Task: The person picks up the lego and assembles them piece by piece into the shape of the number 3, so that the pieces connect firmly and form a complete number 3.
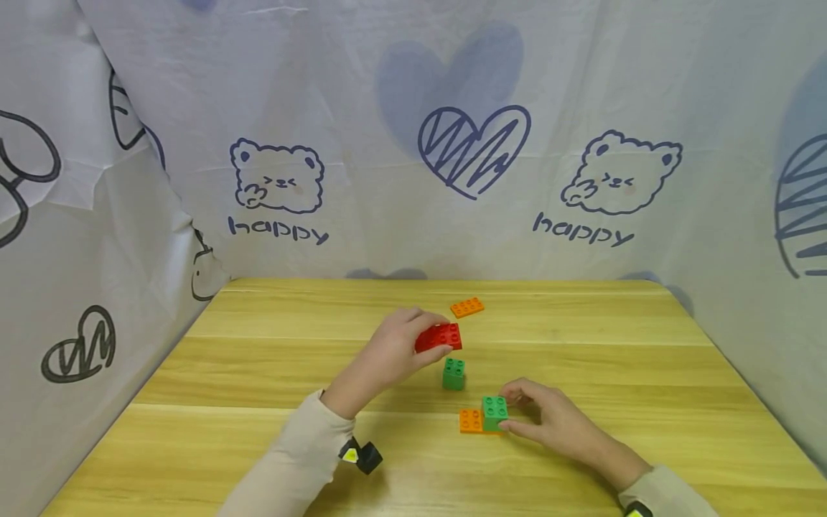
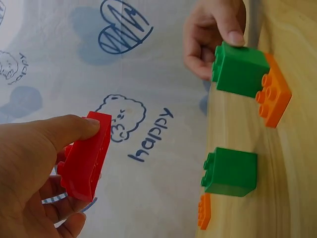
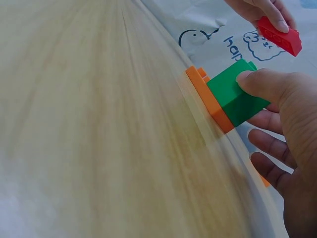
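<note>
My left hand [image 1: 390, 352] grips a red toy brick [image 2: 88, 156] between thumb and fingers, lifted above the table with its studs in view. Just nearer to me than the red brick, a green brick [image 1: 454, 375] stands alone, upright on the wood. The right hand [image 1: 549, 420] pinches a second green brick [image 3: 237, 93] between thumb and fingers. That brick sits over the right half of an orange plate [image 1: 470, 421], whose left studs stay bare. In the left wrist view, its underside meets the orange plate.
Another orange plate [image 1: 467, 307] lies flat farther back, beyond the red brick. The wooden table [image 1: 258, 402] runs back to a white cloth [image 1: 375, 215] printed with hearts and bears, which hangs behind it and on both sides.
</note>
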### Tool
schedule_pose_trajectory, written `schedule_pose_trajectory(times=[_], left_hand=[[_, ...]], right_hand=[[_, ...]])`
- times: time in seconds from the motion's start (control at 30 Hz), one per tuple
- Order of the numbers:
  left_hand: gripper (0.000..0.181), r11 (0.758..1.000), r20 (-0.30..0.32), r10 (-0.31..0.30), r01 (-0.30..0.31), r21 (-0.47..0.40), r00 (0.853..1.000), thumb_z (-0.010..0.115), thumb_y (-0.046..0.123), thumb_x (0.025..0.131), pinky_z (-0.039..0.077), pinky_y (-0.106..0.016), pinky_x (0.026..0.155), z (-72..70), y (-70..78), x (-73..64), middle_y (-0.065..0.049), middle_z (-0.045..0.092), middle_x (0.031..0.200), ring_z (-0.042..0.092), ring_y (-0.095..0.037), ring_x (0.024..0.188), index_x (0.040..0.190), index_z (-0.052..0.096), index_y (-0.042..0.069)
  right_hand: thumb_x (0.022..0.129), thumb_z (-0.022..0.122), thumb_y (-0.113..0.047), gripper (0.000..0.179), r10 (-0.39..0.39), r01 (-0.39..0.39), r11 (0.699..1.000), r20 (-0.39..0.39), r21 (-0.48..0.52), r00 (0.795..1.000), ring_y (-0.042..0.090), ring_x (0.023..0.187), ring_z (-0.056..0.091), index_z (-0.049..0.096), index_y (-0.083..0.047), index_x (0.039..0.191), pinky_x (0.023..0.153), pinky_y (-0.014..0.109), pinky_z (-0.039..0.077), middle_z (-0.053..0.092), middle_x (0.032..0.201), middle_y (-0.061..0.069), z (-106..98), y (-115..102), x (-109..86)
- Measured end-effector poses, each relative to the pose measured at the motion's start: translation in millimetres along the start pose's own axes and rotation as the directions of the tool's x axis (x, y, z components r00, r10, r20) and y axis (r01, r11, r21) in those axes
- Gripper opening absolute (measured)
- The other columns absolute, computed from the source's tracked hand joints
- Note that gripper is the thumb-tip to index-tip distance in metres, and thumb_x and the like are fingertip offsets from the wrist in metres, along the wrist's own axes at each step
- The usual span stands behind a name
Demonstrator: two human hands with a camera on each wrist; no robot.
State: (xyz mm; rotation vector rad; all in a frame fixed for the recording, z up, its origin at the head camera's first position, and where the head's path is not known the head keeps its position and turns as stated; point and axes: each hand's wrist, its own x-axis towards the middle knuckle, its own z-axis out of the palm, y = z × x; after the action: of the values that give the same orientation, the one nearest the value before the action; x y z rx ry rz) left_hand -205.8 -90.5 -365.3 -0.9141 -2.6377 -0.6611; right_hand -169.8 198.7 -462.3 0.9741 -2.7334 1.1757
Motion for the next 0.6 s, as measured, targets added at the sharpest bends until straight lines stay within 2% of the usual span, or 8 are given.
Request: schedule_pose_trajectory(times=[0.3,0.6], left_hand=[[0.039,0.988,0.013,0.145,-0.145,0.047,0.989,0.07,0.036,0.091,0.049,-0.034,0.08,9.9,13.9,-4.1,-0.003,0.064,0.107,0.056,-0.02,0.093,0.122,0.065,0.013],[0.039,0.977,0.07,0.204,-0.208,0.05,0.976,0.065,0.041,0.094,0.048,-0.03,0.081,22.5,24.8,-6.6,0.001,0.064,0.106,0.057,-0.016,0.092,0.124,0.065,0.015]], right_hand=[[0.089,0.071,-0.041,0.036,-0.018,0.018,1.0,-0.013,-0.008,1.0,0.013,0.097,0.062,0.06,-0.021,0.116,0.086,0.038,0.052,0.064,0.107,-0.012,1,1,0.6],[0.089,0.072,-0.038,0.034,-0.039,0.039,0.999,-0.023,-0.009,0.999,0.012,0.096,0.062,0.06,-0.022,0.116,0.085,0.038,0.053,0.064,0.107,-0.013,1,2,0.6]])
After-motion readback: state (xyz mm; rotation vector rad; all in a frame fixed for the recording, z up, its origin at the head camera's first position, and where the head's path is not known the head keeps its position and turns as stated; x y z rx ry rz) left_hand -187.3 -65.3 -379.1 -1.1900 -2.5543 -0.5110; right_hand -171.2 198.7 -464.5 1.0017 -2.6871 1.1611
